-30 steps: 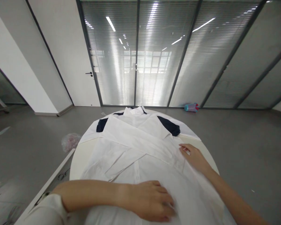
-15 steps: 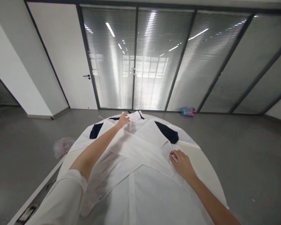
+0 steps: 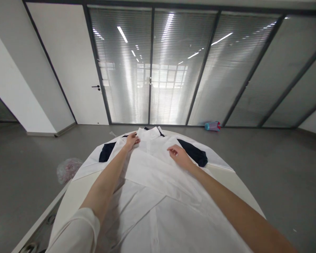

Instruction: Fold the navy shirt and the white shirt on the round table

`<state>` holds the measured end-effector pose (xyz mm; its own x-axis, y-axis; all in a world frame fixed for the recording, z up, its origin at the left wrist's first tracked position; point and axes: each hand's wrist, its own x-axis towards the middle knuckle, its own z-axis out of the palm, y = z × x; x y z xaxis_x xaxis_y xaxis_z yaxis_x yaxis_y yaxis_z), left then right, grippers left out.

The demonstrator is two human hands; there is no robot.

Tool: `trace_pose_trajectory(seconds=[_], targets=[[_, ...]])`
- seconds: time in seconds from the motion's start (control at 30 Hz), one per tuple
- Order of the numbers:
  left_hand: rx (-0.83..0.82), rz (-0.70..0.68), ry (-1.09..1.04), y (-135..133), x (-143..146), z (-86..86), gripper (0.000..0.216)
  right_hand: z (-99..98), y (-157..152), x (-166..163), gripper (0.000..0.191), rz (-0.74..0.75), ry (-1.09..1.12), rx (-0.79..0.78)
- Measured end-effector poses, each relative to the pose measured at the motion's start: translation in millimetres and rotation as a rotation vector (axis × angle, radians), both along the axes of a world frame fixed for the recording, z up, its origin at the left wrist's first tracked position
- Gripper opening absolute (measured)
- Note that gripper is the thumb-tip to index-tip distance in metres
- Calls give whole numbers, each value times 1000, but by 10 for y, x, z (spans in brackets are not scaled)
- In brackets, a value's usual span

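A white shirt [image 3: 147,168] lies spread over the table, its collar [image 3: 152,131] at the far end and its sleeves folded across the front. My left hand [image 3: 132,140] rests at the shirt's left shoulder beside the collar, fingers loosely bent on the fabric; I see no cloth pinched in them. Over the right side of the chest is my right hand [image 3: 178,155], its fingers loosely curled and apart, with nothing in them. Dark navy cloth [image 3: 193,151] shows from beneath the shirt on the right, and another navy piece [image 3: 107,151] on the left.
Under the clothes stands a white round-edged table [image 3: 226,179]. A clear plastic bag [image 3: 68,169] sits on the floor to the left. A blue and pink basket-like object [image 3: 212,126] lies by the glass partition [image 3: 171,98]. A white door [image 3: 76,70] is at the back left.
My right hand has moved up and inward from the shirt's right edge to its chest. My left hand has shifted slightly left and down, off the collar to the shoulder.
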<state>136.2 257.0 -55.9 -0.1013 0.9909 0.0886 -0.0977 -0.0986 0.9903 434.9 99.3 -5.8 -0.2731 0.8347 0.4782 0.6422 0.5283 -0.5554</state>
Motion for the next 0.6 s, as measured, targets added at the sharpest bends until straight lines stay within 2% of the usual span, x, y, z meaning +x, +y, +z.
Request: trace_pose_trajectory(seconds=[0.13, 0.27, 0.4, 0.6], targets=[[60, -56, 31, 14, -21, -54, 34, 200, 736, -356, 21, -167, 271, -245], [108, -88, 89, -33, -95, -82, 19, 231, 1217, -511, 49, -277, 378, -401], [156, -56, 189, -71, -145, -75, 15, 97, 1414, -538, 65, -321, 461, -531], [186, -26, 306, -142, -146, -35, 22, -73, 1476, -511, 48, -356, 544, -547]])
